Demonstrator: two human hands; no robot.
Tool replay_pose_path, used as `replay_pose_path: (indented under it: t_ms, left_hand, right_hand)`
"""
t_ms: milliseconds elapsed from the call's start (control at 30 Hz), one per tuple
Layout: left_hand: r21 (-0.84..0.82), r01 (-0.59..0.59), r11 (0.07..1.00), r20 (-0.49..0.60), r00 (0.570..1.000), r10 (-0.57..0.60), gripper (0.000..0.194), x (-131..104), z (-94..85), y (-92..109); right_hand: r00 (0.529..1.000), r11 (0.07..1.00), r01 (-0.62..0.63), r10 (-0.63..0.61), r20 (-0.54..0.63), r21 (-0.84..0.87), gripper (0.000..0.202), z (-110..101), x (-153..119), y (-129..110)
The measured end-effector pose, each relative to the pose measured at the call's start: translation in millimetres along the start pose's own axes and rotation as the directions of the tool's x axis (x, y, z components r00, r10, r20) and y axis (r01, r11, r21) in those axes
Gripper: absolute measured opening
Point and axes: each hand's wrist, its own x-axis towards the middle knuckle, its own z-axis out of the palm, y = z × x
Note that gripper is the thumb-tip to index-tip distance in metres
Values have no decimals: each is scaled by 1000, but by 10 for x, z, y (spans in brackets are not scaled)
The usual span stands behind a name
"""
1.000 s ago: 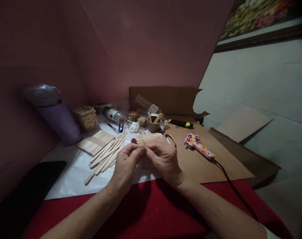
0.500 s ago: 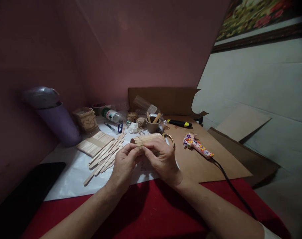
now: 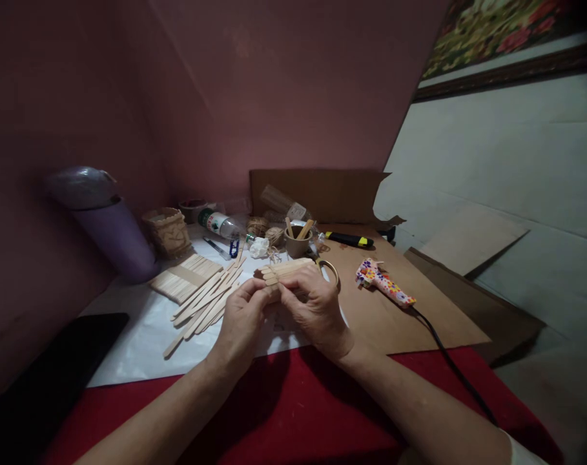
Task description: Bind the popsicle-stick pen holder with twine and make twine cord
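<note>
Between my two hands is a piece made of popsicle sticks point(image 3: 293, 266) set side by side, with twine across it near the rounded ends. My left hand point(image 3: 242, 316) pinches its near left end with thumb and fingers. On the other side my right hand point(image 3: 317, 310) is closed on the same piece, thumb close to the left fingertips. My fingers hide its underside. Loose popsicle sticks point(image 3: 208, 303) lie spread left of my hands, beside a banded bundle of sticks point(image 3: 185, 278). Partly covered behind my right hand are scissors point(image 3: 329, 271).
A floral glue gun point(image 3: 383, 283) with a black cord lies on cardboard point(image 3: 419, 329) to the right. Behind stand a small cup with sticks point(image 3: 298, 244), twine balls point(image 3: 274, 236), plastic bottles point(image 3: 218, 224) and a utility knife point(image 3: 349, 239). A purple tumbler point(image 3: 113, 232) stands left.
Both hands stay almost in place on the stick piece. Only slight finger movement shows, and the surrounding things lie as before.
</note>
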Motion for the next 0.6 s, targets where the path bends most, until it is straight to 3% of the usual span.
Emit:
replay_pose_path:
  t_ms: [600]
  left_hand:
    - [-78, 39, 996, 17, 999, -38, 12, 12, 20, 16]
  right_hand:
    - [999, 998, 3, 0, 39, -61, 10, -8, -21, -12]
